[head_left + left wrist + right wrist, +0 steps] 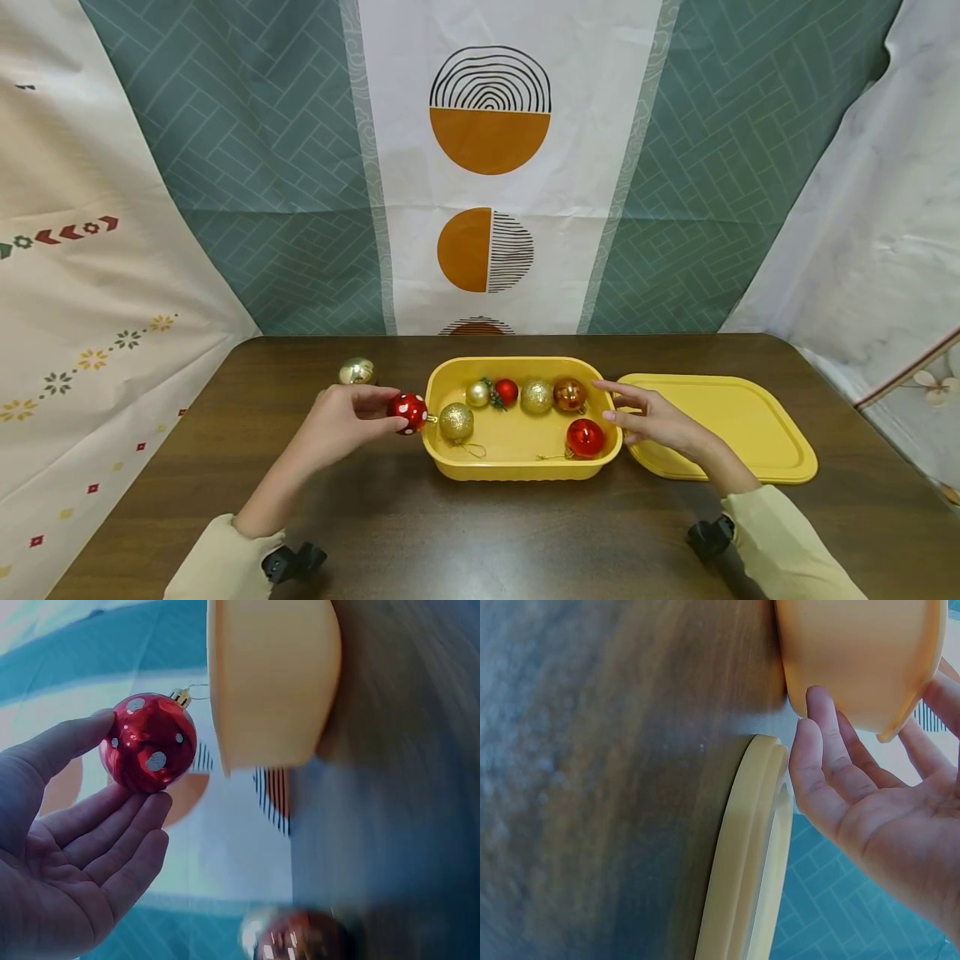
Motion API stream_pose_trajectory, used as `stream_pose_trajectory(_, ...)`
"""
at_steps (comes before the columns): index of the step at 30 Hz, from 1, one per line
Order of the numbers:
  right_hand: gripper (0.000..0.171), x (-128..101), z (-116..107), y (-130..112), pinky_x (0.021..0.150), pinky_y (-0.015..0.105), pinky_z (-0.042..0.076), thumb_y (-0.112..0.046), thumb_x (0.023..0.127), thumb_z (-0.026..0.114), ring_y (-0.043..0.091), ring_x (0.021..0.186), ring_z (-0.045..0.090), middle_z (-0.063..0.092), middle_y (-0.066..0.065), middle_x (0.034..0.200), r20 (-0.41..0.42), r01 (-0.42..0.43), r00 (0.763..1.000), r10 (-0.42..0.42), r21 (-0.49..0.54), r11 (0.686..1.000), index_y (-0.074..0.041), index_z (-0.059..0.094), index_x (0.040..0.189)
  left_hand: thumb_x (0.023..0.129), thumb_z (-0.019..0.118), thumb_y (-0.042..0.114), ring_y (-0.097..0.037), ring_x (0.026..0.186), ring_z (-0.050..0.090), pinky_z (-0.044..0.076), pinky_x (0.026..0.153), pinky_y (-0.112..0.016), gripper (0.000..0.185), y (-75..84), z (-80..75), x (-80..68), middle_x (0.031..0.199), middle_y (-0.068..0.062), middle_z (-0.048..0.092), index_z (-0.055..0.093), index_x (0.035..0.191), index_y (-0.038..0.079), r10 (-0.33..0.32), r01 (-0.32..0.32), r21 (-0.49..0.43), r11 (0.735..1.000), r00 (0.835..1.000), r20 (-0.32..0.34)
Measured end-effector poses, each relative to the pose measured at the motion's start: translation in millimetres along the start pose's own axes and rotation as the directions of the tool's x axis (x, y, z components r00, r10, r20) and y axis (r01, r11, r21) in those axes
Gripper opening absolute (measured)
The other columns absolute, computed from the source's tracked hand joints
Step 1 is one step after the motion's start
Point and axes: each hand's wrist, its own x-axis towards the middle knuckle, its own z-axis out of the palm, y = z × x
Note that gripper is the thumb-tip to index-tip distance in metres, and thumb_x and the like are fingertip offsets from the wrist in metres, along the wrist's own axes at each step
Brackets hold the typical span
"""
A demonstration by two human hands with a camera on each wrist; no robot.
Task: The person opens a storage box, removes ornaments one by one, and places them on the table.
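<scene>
My left hand (pixel 347 427) pinches a red Christmas ball with white dots (pixel 408 413) between thumb and fingers. The ball is at the left rim of a yellow plastic box (pixel 517 472), its gold cap pointing toward the box. In the left wrist view the dotted ball (pixel 154 742) hangs just outside the box wall (pixel 274 682). Several baubles are inside the box, among them a glittery gold ball (pixel 456 422) and a shiny red ball (pixel 585 437). My right hand (pixel 654 417) rests at the box's right end with loosely spread fingers; some fingers lie outside the wall.
A yellow lid (pixel 720 425) lies on the brown table (pixel 480 533) to the right of the box, partly under my right hand. A shiny gold ball (pixel 357 371) sits behind my left hand. A patterned curtain (pixel 300 167) hangs behind the table.
</scene>
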Motion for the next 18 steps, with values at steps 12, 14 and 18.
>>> stream_pose_trajectory(12,0.061,-2,1,-2,0.072,0.038,0.053,-0.026,0.088,0.059,0.034,0.109,0.043,0.033,0.028,0.135,-0.002,-0.003,1.000,0.003,0.004,1.000,-0.008,0.033,0.141,0.070,0.078,0.032,-0.016,0.082,0.066,0.051,0.065,-0.021,0.049,-33.5,-35.8,-29.5,0.096,-0.012,0.068,0.066,0.106,0.001,-0.086,0.091,0.074,0.993,0.993,-0.078)
stream_pose_trajectory(14,0.061,-2,1,-2,0.073,0.038,0.053,-0.026,0.088,0.059,0.034,0.109,0.043,0.033,0.028,0.135,-0.002,-0.006,1.000,0.006,0.003,1.000,-0.008,0.033,0.141,0.071,0.078,0.032,-0.014,0.080,0.066,0.050,0.064,-0.020,0.048,-39.8,-40.3,-33.6,0.094,-0.011,0.069,0.067,0.105,0.001,-0.099,0.107,0.089,0.990,0.991,-0.089)
stream_pose_trajectory(18,0.061,-2,0,-2,0.072,0.038,0.053,-0.027,0.088,0.059,0.032,0.106,0.044,0.035,0.027,0.133,-0.001,-0.008,1.000,0.008,-0.002,1.000,-0.008,0.033,0.141,0.070,0.077,0.033,-0.008,0.076,0.065,0.049,0.063,-0.020,0.047,-53.0,-48.9,-40.9,0.091,-0.010,0.069,0.067,0.104,0.001,-0.111,0.125,0.126,0.984,0.987,-0.113)
